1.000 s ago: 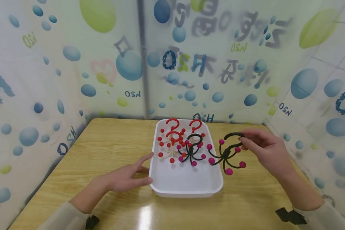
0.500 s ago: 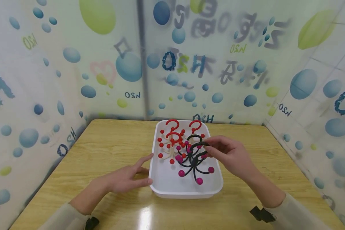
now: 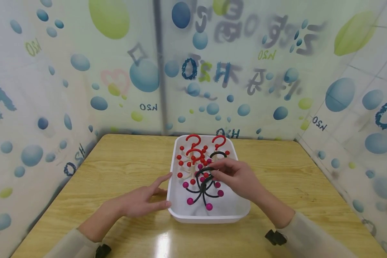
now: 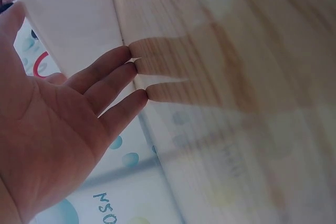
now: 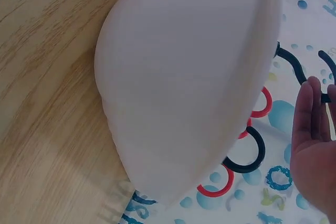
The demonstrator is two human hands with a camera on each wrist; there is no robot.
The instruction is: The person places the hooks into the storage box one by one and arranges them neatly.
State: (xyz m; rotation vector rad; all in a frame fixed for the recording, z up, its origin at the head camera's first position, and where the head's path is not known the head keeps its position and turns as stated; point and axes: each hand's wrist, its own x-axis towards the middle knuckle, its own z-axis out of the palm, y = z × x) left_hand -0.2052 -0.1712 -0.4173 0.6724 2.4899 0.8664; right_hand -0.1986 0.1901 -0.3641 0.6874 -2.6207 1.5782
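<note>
My right hand (image 3: 237, 179) pinches the hook end of a black massager-like piece (image 3: 203, 187) with several curved arms tipped with pink balls. It hangs over the near half of a white tray (image 3: 209, 218); whether its balls touch the tray floor I cannot tell. In the right wrist view, the fingers of the right hand (image 5: 315, 161) hold the black hook (image 5: 294, 65) beyond the tray wall. My left hand (image 3: 142, 200) has its fingers stretched out, with fingertips at the tray's left side. In the left wrist view, the left hand's fingers (image 4: 102, 72) reach down to the table.
Behind the held piece, a second black hook (image 3: 218, 154) shows, partly hidden. Several similar pieces with red hooks (image 3: 193, 139), pale arms and red balls fill the tray's far half. The wooden table (image 3: 132, 157) meets patterned curtains (image 3: 125, 79) at the back.
My right hand has carried the black piece leftward from outside the tray's right side to over its near half. The left hand and the tray have stayed put.
</note>
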